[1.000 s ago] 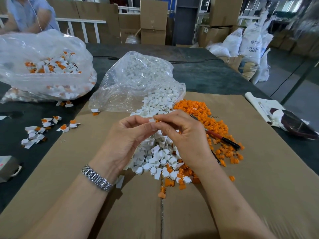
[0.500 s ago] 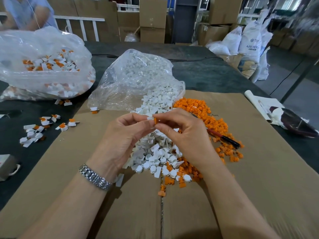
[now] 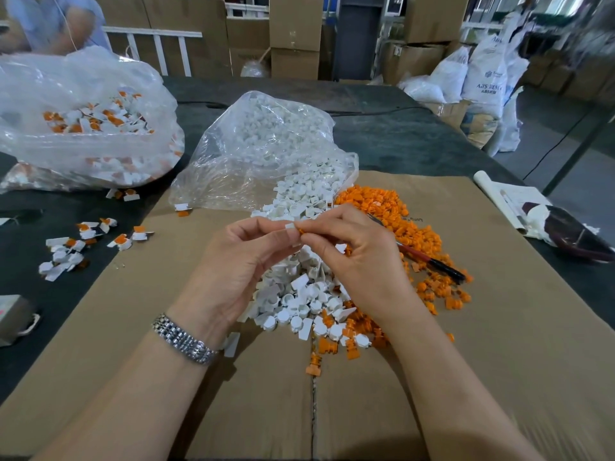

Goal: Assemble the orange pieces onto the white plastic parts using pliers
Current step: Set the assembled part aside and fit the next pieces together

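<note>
Since a moment ago the left hand has brought its pinched white part against the orange piece pinched by the right hand, which also holds the pliers, above the cardboard's middle; both parts look light, stiff and slippery, best gripped by their edges.

a: how many hands are at work?
b: two, a left hand and a right hand, pinching one white part and one orange piece between them

a: bags?
b: two clear bags, one of white parts, one of finished pieces

a: loose heaps?
b: one white pile and one orange pile, both too many to count

a: tools?
b: one pair of pliers

a: anything else?
b: one wristwatch
</note>
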